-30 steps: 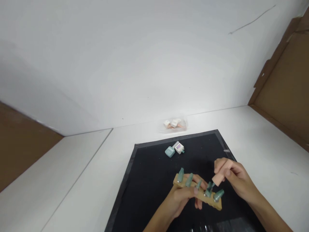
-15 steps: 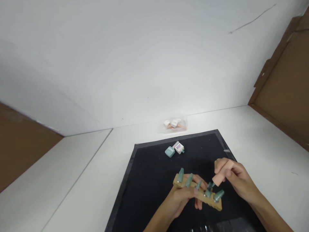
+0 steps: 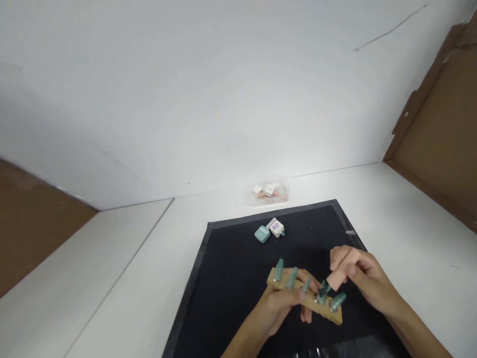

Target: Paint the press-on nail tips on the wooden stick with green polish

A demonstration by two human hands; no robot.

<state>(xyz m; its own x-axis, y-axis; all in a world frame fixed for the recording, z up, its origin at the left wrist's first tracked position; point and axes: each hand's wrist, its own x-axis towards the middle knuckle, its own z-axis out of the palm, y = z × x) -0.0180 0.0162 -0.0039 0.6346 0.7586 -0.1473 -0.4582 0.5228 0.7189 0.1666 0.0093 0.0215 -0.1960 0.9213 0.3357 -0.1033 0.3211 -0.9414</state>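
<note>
My left hand (image 3: 278, 303) grips a wooden strip (image 3: 337, 316) that carries several green false nails standing in a row, held just above a black mat (image 3: 238, 278). My right hand (image 3: 363, 281) pinches a peach-coloured brush cap (image 3: 338, 278). Its small brush tip rests against the fourth green nail (image 3: 322, 292) on the strip. The green nail at the far left (image 3: 278, 269) and the green nail at the right end (image 3: 338, 300) stand free.
A small teal bottle (image 3: 262, 233) and a white labelled bottle (image 3: 276, 227) lie at the mat's far edge. Behind them a clear bag (image 3: 269, 191) of small white items rests on the white table (image 3: 122, 278). Brown cardboard (image 3: 439, 134) stands at the right, and a white wall rises behind.
My right hand has tilted the brush cap slightly at the fourth nail. The left hand and the strip have stayed in place.
</note>
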